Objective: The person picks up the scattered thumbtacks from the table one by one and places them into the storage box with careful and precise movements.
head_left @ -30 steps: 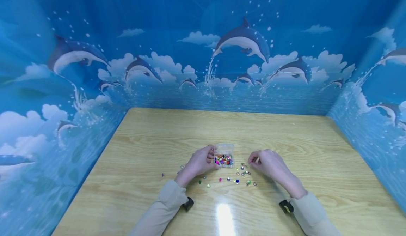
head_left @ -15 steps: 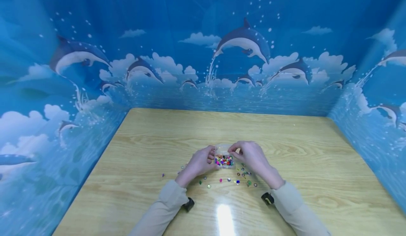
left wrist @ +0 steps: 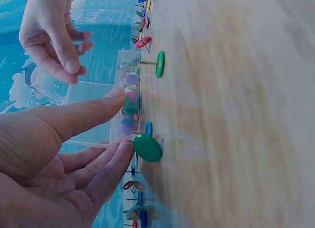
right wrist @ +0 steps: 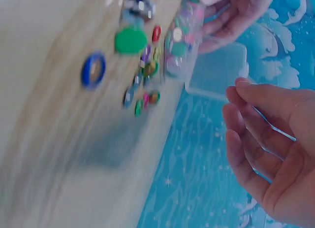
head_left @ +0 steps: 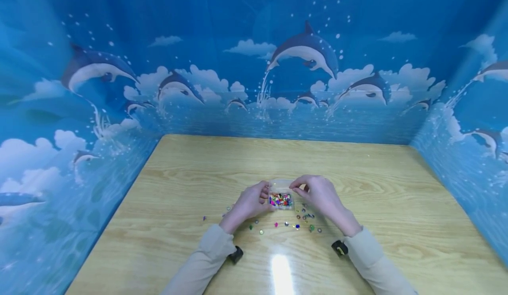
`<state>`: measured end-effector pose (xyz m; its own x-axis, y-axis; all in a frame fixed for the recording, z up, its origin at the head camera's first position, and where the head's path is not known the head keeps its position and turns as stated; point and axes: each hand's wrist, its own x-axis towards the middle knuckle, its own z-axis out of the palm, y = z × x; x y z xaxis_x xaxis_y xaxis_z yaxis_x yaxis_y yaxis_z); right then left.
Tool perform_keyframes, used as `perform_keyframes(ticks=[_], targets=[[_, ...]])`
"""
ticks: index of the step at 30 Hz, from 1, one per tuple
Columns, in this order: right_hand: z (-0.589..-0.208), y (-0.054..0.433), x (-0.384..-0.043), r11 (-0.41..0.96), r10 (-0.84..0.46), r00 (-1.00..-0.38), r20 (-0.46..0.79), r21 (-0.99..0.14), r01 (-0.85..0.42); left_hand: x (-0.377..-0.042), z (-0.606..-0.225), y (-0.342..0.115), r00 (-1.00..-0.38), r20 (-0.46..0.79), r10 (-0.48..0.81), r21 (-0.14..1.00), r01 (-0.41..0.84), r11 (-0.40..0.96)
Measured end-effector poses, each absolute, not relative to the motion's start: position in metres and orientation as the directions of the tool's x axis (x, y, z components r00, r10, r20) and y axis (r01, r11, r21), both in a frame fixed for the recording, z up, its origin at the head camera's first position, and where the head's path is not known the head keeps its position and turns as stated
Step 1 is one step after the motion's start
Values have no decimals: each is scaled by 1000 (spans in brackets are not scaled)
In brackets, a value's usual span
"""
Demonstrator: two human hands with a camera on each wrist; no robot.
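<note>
A small clear plastic box with its lid raised stands on the table, full of colourful thumbtacks. My left hand holds the box at its left side, thumb on the front wall and fingers beside it. Above the table, just right of the lid, is my right hand; its fingers are loosely bent, thumb tip close to the index fingertip. In the right wrist view nothing shows between those fingers. Loose thumbtacks lie to the right of the box, including a green thumbtack and a blue thumbtack.
More loose thumbtacks are scattered in front of the box, among them a pink thumbtack, and a purple thumbtack lies far left. The wooden table is bounded behind and at the sides by a blue dolphin-print curtain.
My right hand moved left from the loose thumbtacks to over the box's right side, then drew back slightly right. My left hand stayed on the box.
</note>
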<state>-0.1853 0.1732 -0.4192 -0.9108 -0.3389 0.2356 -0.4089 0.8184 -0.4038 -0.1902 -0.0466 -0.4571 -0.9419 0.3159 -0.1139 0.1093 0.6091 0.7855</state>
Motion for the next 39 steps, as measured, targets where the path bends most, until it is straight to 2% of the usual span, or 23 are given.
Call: perform_keyframes(ticks=[8, 19, 30, 39], targets=[[-422, 201, -180, 831, -342, -916, 210, -388, -399, -190, -457, -47, -944, -104, 312, 780, 117, 615], [-436, 224, -163, 818, -428, -896, 120, -371, -440, -190, -457, -46, -946, -108, 306, 775, 112, 622], [-442, 220, -162, 809, -458, -886, 67, -382, -447, -189, -457, -44, -946, -121, 301, 780, 97, 618], [-444, 215, -160, 821, -442, -893, 85, -363, -441, -190, -458, -44, -947, -122, 296, 782, 92, 617]])
